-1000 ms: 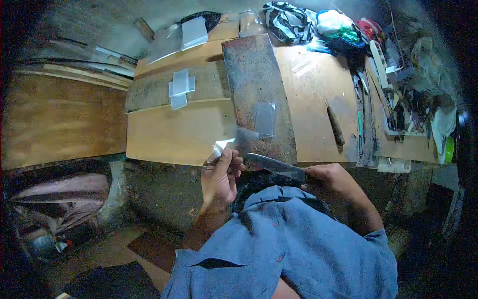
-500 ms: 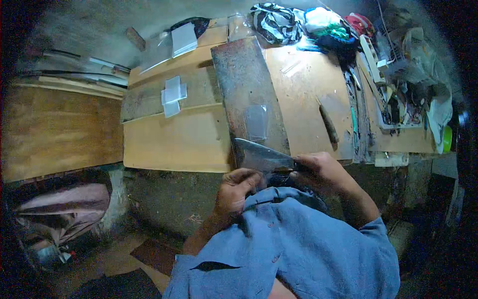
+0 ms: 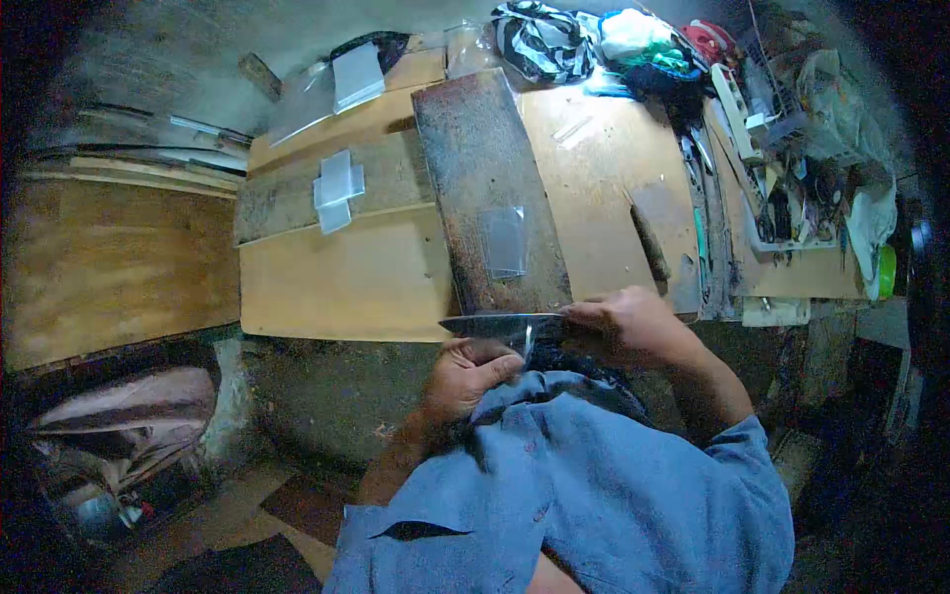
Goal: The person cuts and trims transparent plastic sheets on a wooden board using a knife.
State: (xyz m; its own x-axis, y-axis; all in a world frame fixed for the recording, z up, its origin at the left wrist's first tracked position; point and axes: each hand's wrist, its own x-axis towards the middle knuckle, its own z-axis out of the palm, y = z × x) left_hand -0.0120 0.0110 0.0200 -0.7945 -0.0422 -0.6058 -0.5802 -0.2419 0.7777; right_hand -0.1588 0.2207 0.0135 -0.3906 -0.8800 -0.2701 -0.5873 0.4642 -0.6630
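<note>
My right hand (image 3: pixel 623 322) is closed round the handle of a knife (image 3: pixel 500 324), whose broad blade points left over the near edge of the dark board (image 3: pixel 485 168). Just below the blade, my left hand (image 3: pixel 473 374) pinches a small clear plastic piece (image 3: pixel 526 345), partly hidden by the fingers and the blade. A clear rectangular sheet (image 3: pixel 505 243) lies on the dark board beyond the knife. Farther left, several clear pieces (image 3: pixel 337 190) overlap in a pile on the bench.
White sheets (image 3: pixel 357 75) lie at the bench's back left. A dark, narrow tool (image 3: pixel 648 238) rests right of the board. Bags (image 3: pixel 544 42) stand at the back, and a tray of tools (image 3: pixel 797 213) is at the right. Cloth (image 3: pixel 129 411) hangs lower left.
My left hand has come down and in toward my body with the plastic. The knife has turned more level and its tip has moved left. The view has shifted slightly.
</note>
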